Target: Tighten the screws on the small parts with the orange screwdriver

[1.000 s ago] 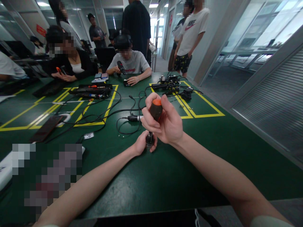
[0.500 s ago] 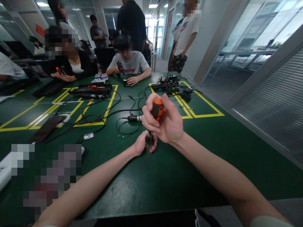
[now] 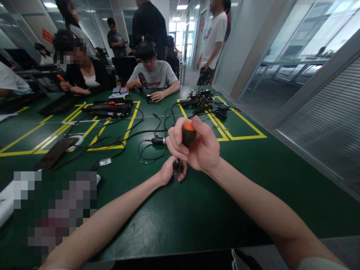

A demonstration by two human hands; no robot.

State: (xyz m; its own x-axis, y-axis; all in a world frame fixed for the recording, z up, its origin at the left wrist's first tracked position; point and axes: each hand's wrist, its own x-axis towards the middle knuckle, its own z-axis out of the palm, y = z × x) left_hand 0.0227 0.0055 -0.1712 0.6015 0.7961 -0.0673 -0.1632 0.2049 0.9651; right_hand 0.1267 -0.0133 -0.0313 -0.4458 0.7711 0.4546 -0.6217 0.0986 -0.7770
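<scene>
My right hand (image 3: pixel 204 146) is wrapped round the orange and black handle of a screwdriver (image 3: pixel 188 135), its orange end uppermost. The handle points down toward my left hand (image 3: pixel 168 172), and most of the shaft is hidden by my fingers. In the left hand, resting low at the table, is a small dark cylindrical part (image 3: pixel 177 167) with a metallic top. The screwdriver's lower end is at or just above this part; whether they touch, I cannot tell.
Black cables and an inline connector (image 3: pixel 158 141) lie beyond my hands on the green table (image 3: pixel 225 213). Yellow tape (image 3: pixel 247 137) marks rectangles. A dark phone (image 3: pixel 54 153) lies at left, a cable pile (image 3: pixel 204 101) at back right. A co-worker (image 3: pixel 153 75) sits opposite, holding a black power tool (image 3: pixel 143 80).
My right hand has dipped slightly and the screwdriver handle has turned, showing more of its dark side. My left hand stays put. A seated co-worker has raised an orange tool; standing people have shifted left.
</scene>
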